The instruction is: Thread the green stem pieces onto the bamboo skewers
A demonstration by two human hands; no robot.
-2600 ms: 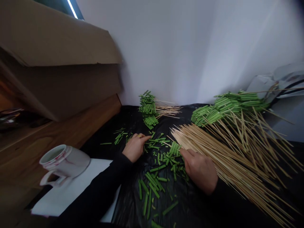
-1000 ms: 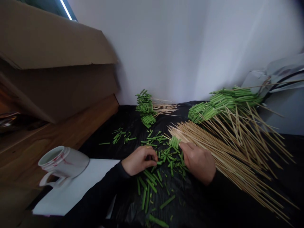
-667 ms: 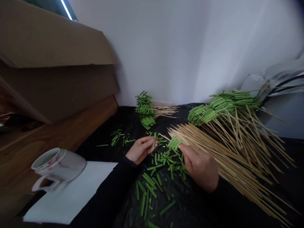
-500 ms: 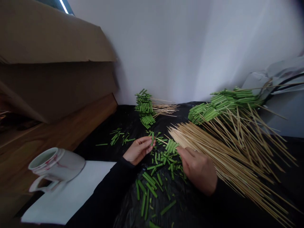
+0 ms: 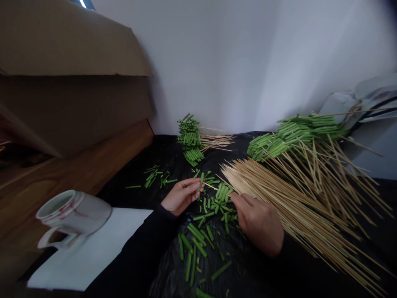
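My left hand [image 5: 183,196] pinches a short cut green stalk [image 5: 202,180] between thumb and fingers, held upright. Whether it is bean or garlic stem I cannot tell. My right hand [image 5: 260,223] is closed round a bamboo skewer [image 5: 211,186], whose thin end points left and reaches the stalk in my left hand. Several green pieces [image 5: 223,192] sit side by side along that skewer, close to my right fingers. Under and in front of both hands, loose cut stalks [image 5: 196,238] lie scattered on black plastic sheeting [image 5: 173,265].
Bare bamboo skewers [image 5: 279,194] lie in a thick bundle at right. Filled skewers form a small pile [image 5: 190,138] by the wall and a larger pile [image 5: 297,134] at back right. At left are a mug [image 5: 80,213] on white paper [image 5: 102,248] and a cardboard box [image 5: 77,45].
My left hand has moved slightly right, bringing the green stalk to the skewer's tip. My right hand keeps its hold almost unmoved. The view has shifted a little.
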